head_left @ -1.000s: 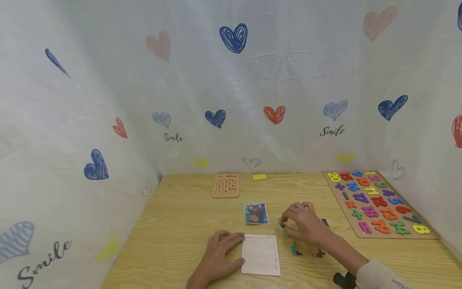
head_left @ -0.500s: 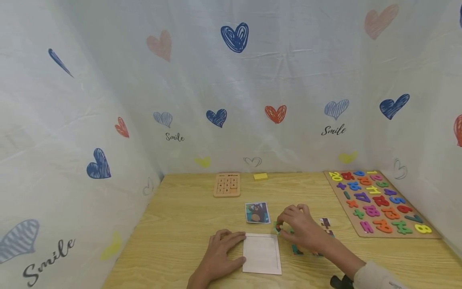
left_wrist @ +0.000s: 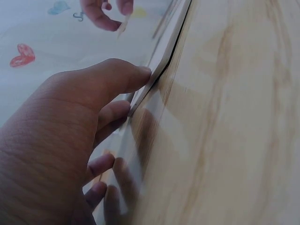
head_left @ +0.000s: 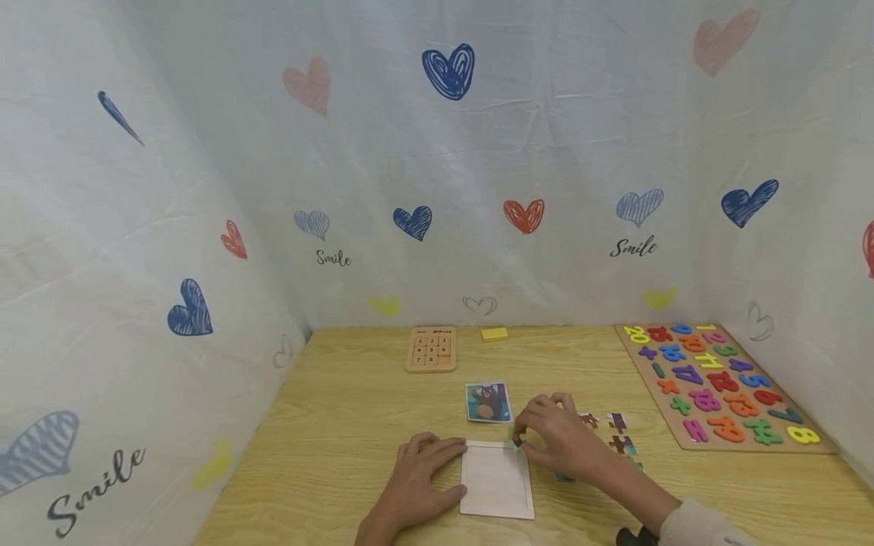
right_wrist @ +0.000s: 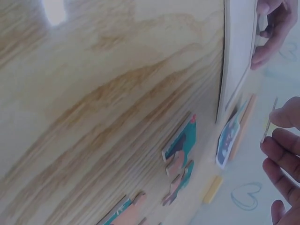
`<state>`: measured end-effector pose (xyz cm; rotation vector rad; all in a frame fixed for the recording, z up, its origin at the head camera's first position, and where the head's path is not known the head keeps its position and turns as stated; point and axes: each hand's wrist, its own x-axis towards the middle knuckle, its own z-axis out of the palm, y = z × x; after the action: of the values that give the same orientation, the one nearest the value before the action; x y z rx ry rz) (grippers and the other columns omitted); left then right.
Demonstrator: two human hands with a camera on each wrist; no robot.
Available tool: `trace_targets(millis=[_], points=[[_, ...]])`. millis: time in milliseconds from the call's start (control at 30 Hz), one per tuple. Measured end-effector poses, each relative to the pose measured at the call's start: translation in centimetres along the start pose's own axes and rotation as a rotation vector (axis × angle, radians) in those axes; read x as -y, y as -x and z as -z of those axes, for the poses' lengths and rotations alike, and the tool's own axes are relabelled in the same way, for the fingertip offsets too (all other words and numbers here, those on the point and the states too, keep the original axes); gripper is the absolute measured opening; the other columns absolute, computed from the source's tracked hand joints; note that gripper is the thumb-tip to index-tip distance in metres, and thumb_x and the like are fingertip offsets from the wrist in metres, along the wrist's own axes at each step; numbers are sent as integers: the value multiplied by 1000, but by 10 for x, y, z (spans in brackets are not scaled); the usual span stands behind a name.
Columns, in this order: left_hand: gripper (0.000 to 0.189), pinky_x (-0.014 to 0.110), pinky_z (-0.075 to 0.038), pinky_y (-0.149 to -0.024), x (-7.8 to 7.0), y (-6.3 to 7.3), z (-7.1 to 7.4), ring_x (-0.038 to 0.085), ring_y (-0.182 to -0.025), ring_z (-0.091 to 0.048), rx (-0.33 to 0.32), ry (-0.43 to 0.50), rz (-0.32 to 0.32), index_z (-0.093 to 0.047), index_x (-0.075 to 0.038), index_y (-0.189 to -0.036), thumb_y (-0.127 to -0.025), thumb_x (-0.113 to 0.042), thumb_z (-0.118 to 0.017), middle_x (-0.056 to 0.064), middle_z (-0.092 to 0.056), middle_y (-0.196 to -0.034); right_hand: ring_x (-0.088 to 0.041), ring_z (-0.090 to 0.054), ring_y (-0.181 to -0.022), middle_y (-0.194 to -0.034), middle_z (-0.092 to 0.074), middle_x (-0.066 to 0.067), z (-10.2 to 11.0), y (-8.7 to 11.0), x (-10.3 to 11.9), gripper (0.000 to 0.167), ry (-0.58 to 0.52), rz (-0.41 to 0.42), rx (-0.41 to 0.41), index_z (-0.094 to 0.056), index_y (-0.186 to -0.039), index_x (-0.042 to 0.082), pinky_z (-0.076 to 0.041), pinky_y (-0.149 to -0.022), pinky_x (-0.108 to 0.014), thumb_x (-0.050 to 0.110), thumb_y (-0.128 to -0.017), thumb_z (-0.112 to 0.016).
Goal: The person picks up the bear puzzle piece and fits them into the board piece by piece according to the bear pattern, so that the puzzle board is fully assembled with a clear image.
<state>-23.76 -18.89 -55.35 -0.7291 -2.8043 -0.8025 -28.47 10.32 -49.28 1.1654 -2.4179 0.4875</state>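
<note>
A white square puzzle tray (head_left: 496, 481) with a raised rim lies on the table. My left hand (head_left: 421, 485) rests at its left side, thumb and index finger touching the rim. In the left wrist view the left hand (left_wrist: 79, 112) has its other fingers spread loosely beside the tray. Above the tray's far right corner, my right hand (head_left: 563, 440) pinches a small jigsaw piece (head_left: 516, 437) between thumb and fingers; the right wrist view shows that piece (right_wrist: 268, 123) edge-on. Several loose jigsaw pieces (head_left: 620, 444) lie right of the tray, partly hidden by the right hand and forearm.
Behind the tray lies a bear picture card (head_left: 488, 402). Farther back are a wooden number slide puzzle (head_left: 432, 349) and a yellow block (head_left: 495, 334). A board of coloured numbers (head_left: 724, 387) lies at the right. A black object (head_left: 636, 537) is by the right sleeve.
My right hand has moved left with the jigsaw piece, from over the loose pieces to the tray's far right corner, uncovering more of them. The left hand stays at the tray.
</note>
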Motion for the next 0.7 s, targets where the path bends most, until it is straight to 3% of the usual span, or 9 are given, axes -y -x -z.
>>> trace_targets(millis=[267,700], points=[[53,53,-32,-98,-1,0,1,20,-125,-41,15,1,14,-60,-33,-138,-88,-50,-67,-19,-53,-142,-11,-55,-96,-93,-63,14,-4,-3,8,20,-41,-20,32,-69,-88,25,-36,-86,-53,13,-77,-81],[53,54,-32,-100,-1,0,2,20,-126,-41,17,7,11,-60,-33,-139,-89,-51,-66,-20,-52,-142,-12,-55,-94,-93,-64,13,-15,-5,14,20,0,13,39,-69,-88,23,-36,-84,-48,15,-75,-82]])
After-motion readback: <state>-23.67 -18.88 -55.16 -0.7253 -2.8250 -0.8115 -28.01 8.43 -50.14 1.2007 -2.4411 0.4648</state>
